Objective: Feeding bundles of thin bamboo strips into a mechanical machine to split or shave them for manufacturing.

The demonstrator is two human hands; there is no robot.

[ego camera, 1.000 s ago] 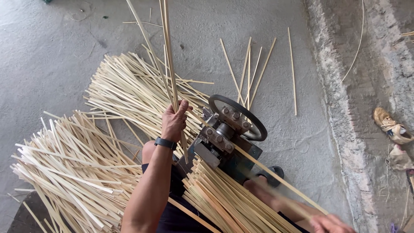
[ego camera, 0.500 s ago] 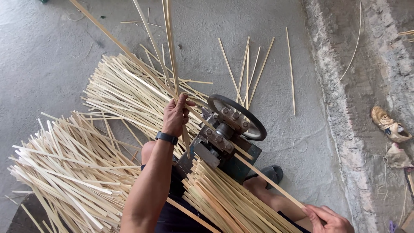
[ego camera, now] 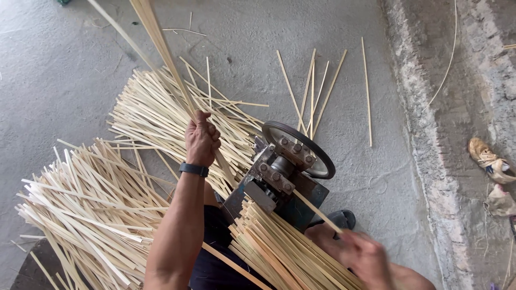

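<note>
Bamboo on lap: your stack of strips lies across your legs, ends against the machine; too many to count.
Right hand: your right hand is blurred at the near end of one strip that runs into the machine; I cannot tell if the fingers pinch it or lie loose.
Left hand: your left hand (watch on the wrist) is a closed fist round a few long strips rising past the top edge.
Machine: one, with one belt wheel.
Progress: by my judgement, well along; two big heaps on the floor, near heap and far heap, yet the lap stack is thick.
Strays: about six loose strips beyond the wheel.
Far right: two shoes by the kerb.
</note>
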